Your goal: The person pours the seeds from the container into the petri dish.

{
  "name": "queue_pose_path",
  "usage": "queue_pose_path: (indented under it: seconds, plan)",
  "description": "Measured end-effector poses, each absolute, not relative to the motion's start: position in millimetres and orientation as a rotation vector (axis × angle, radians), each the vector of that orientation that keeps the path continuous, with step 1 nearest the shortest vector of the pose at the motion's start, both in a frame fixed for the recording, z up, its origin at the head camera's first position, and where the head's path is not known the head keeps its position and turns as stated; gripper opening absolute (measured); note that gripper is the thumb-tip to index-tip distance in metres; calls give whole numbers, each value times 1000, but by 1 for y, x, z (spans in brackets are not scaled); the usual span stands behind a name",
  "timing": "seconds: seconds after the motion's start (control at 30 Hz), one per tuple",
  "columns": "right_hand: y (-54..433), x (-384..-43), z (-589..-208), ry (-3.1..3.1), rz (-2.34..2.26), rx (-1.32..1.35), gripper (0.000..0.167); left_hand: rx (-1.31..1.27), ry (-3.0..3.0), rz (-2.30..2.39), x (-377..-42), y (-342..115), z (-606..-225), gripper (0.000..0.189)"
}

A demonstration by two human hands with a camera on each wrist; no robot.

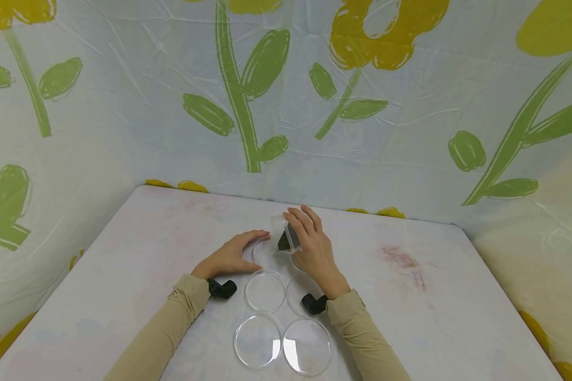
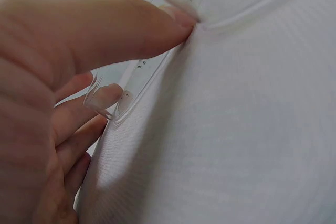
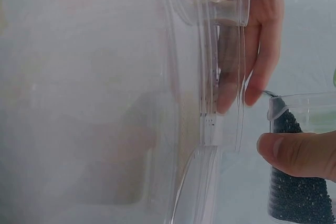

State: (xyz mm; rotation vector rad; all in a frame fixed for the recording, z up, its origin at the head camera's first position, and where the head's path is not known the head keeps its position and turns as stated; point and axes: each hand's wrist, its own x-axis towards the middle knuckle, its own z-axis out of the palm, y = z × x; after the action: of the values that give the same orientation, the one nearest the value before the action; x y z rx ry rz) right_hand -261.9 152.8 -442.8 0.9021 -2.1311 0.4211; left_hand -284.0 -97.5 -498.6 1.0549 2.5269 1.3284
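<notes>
My right hand (image 1: 316,254) grips a clear plastic cup (image 3: 315,100) partly filled with small black grains (image 3: 299,198). The cup is tilted, its mouth turned left over the far-left clear petri dish (image 1: 255,256). A few dark specks show in that dish, also in the left wrist view. Around its left side curls my left hand (image 1: 226,257), with the thumb at the near rim and fingers at the far rim. Another petri dish (image 1: 296,264) lies under my right hand, mostly hidden by it.
Nearer on the white table (image 1: 391,317) are more clear dishes: a middle-left dish (image 1: 265,292), a middle-right dish (image 1: 294,297) partly behind the right wrist camera (image 1: 314,304), a near-left dish (image 1: 258,341) and a near-right dish (image 1: 307,347). A flowered cloth (image 1: 305,153) hangs behind.
</notes>
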Motion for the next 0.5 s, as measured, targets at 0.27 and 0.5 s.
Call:
queue_pose_path:
  seconds: [0.27, 0.5]
  plan:
    - [152, -262, -444, -2106, 411, 908, 98, 1074, 2518, 1334, -285, -98, -500, 84]
    - [152, -261, -444, -2129, 405, 903, 95, 1061, 2519, 1335, -284, -97, -499, 84]
